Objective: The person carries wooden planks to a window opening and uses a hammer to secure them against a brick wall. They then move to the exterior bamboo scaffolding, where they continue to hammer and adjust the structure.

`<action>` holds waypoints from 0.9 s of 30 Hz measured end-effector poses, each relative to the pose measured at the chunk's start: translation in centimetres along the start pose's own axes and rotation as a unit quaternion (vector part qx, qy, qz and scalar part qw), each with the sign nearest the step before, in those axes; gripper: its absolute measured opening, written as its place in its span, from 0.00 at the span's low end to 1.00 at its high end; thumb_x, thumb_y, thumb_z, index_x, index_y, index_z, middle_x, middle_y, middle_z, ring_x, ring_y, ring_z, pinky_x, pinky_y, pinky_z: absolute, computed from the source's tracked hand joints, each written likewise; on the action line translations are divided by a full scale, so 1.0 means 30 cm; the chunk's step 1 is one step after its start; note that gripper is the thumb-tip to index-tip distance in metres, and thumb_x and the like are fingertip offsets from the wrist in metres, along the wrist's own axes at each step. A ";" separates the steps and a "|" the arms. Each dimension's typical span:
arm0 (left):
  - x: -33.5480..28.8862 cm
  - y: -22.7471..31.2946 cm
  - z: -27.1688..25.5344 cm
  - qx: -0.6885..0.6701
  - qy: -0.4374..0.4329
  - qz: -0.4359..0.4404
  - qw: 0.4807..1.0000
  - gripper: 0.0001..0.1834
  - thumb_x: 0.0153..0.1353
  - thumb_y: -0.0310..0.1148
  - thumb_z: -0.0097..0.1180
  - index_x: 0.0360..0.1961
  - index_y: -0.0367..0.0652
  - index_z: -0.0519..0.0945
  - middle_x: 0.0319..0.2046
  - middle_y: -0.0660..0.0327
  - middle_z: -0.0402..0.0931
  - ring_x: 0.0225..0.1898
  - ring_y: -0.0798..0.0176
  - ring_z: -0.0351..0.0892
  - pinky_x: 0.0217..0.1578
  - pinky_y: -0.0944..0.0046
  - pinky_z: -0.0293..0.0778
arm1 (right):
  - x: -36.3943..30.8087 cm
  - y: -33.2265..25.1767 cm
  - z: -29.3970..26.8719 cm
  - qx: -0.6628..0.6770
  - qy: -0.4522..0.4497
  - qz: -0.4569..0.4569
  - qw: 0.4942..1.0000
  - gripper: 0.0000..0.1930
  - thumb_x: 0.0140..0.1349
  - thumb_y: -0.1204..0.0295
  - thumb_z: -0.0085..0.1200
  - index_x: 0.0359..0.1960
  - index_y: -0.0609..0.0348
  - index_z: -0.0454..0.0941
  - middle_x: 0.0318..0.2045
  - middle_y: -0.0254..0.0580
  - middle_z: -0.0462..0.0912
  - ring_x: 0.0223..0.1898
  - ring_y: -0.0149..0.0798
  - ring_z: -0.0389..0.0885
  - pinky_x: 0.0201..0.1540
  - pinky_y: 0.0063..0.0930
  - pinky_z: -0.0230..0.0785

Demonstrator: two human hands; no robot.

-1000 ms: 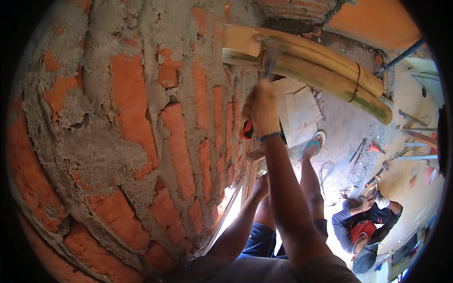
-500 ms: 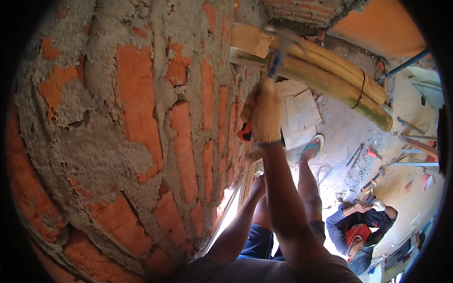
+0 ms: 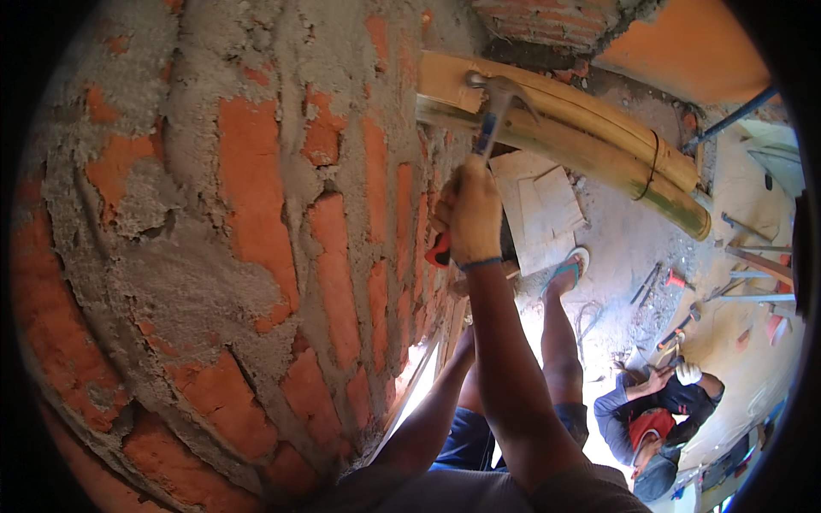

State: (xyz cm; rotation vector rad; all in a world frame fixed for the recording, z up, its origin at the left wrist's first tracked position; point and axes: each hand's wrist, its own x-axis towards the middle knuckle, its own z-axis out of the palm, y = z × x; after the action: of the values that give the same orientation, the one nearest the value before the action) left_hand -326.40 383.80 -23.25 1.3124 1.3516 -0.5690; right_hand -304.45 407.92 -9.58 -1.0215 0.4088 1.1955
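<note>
My right hand [image 3: 475, 214], in a cream knitted glove with a blue cuff, is closed round the handle of a claw hammer [image 3: 498, 92]. The shaft is blue near the head, and a red and black grip end shows below my fingers. From this view the hammer's head overlaps split bamboo poles [image 3: 590, 141], bound by a dark tie; contact cannot be made out. A flat wooden piece [image 3: 446, 79] lies at their left end, beside the brick wall [image 3: 248, 188]. My left forearm [image 3: 415, 427] runs up behind the right one, which hides the hand.
Rough mortar and brick fill the left side. Pale flat sheets [image 3: 543, 205] lie on the floor near my sandalled foot [image 3: 566, 269]. At lower right a person [image 3: 654, 419] sits bent over, one hand white-gloved, near another hammer [image 3: 680, 325]. Assorted tools and bars [image 3: 757, 274] lie at right.
The hammer's head has come down and left, and shows sharp where it was blurred. My right hand has shifted slightly left and down.
</note>
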 end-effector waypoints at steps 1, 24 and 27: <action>0.000 -0.003 0.001 -0.001 -0.004 -0.002 1.000 0.29 0.66 0.53 0.45 0.57 0.44 0.77 0.54 0.41 0.77 0.60 0.40 0.73 0.57 0.47 0.70 | -0.003 0.015 -0.003 0.005 -0.006 -0.015 1.000 0.20 0.73 0.52 0.41 0.27 0.50 0.63 0.15 0.29 0.63 0.11 0.27 0.58 0.13 0.25 0.51; 0.004 -0.015 0.057 0.006 -0.034 0.003 0.999 0.29 0.65 0.53 0.47 0.56 0.43 0.78 0.54 0.42 0.77 0.60 0.40 0.73 0.57 0.47 0.70 | 0.019 0.041 -0.101 -0.099 -0.037 -0.064 0.992 0.18 0.74 0.56 0.42 0.28 0.52 0.62 0.15 0.28 0.63 0.10 0.26 0.58 0.12 0.25 0.48; 0.002 -0.013 0.058 0.008 -0.037 0.002 0.999 0.29 0.65 0.53 0.47 0.56 0.43 0.78 0.54 0.42 0.77 0.60 0.40 0.73 0.57 0.47 0.70 | -0.007 0.030 -0.088 -0.009 0.011 -0.056 0.998 0.15 0.70 0.61 0.48 0.28 0.58 0.67 0.18 0.35 0.71 0.19 0.34 0.74 0.22 0.30 0.65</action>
State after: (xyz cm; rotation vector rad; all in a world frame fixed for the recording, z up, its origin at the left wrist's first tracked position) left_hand -326.10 382.16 -23.91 1.2943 1.2851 -0.6215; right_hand -304.70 405.63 -11.19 -1.0604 0.3546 1.0907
